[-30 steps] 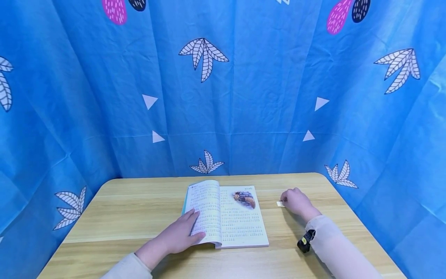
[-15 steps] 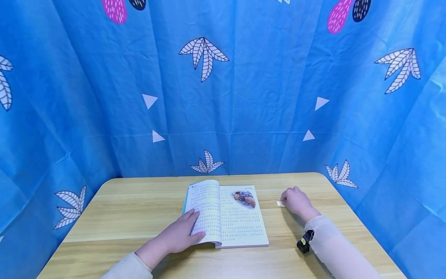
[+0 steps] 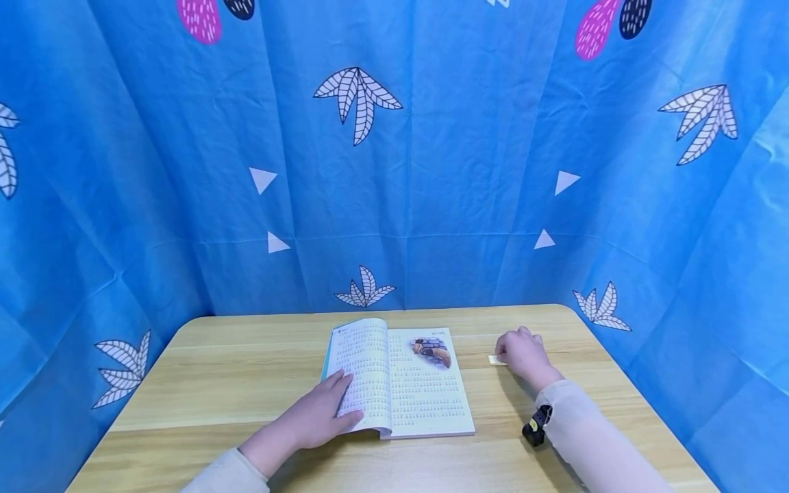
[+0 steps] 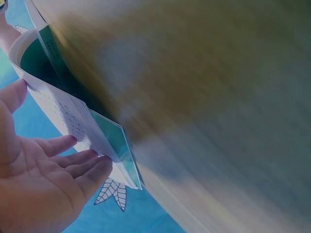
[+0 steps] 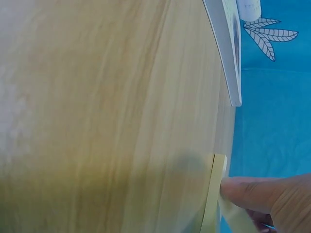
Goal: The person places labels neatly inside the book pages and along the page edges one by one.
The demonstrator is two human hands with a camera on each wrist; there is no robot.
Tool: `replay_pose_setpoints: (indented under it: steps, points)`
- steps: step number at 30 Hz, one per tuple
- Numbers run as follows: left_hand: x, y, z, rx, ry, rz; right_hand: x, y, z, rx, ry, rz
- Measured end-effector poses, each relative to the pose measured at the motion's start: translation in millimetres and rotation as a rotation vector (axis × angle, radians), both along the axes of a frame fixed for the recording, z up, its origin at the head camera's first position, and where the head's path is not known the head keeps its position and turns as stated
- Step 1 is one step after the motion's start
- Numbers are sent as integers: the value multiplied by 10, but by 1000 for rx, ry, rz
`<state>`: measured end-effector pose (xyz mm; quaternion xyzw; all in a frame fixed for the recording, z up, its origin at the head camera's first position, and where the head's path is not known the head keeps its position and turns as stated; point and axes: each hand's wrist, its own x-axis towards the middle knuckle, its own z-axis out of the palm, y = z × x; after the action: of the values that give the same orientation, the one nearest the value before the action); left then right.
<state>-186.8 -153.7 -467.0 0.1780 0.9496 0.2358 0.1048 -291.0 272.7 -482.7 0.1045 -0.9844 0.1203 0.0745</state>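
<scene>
An open book [image 3: 428,397] lies on the wooden table, its left-hand pages bulging up near the spine. Flat on the left page [image 3: 366,349] rests my left hand [image 3: 317,413], fingers spread and fairly straight, with the thumb near the lower edge. The left wrist view shows those fingertips against the page, and the book's green cover [image 4: 114,133] beneath. To the right of the book, my right hand [image 3: 524,355] is at a small pale-yellow sticky note pad [image 5: 212,204]. It pinches the pad's top sheet [image 5: 237,216], which bends up away from the rest; the other fingers are mostly hidden.
The light wooden table [image 3: 246,356] has rounded far corners. A blue patterned curtain [image 3: 468,171] hangs behind it and along both sides. A black strap device [image 3: 535,428] sits on the right sleeve's cuff.
The right hand's fingers shift very slightly at the sticky note pad. The left hand and the book keep their places.
</scene>
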Motion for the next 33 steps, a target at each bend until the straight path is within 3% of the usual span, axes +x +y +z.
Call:
replay_pose_setpoints:
  steps: [9, 16, 33]
  points:
    - [-4, -5, -22, 2, -1, -3, 13, -9, 0, -19, -72, -42]
    - [0, -7, -14, 6, 0, -4, 6, -54, -2, 30, -94, -45]
    - [8, 6, -1, 1, -6, -1, 49, -112, 70, 30, -147, -74]
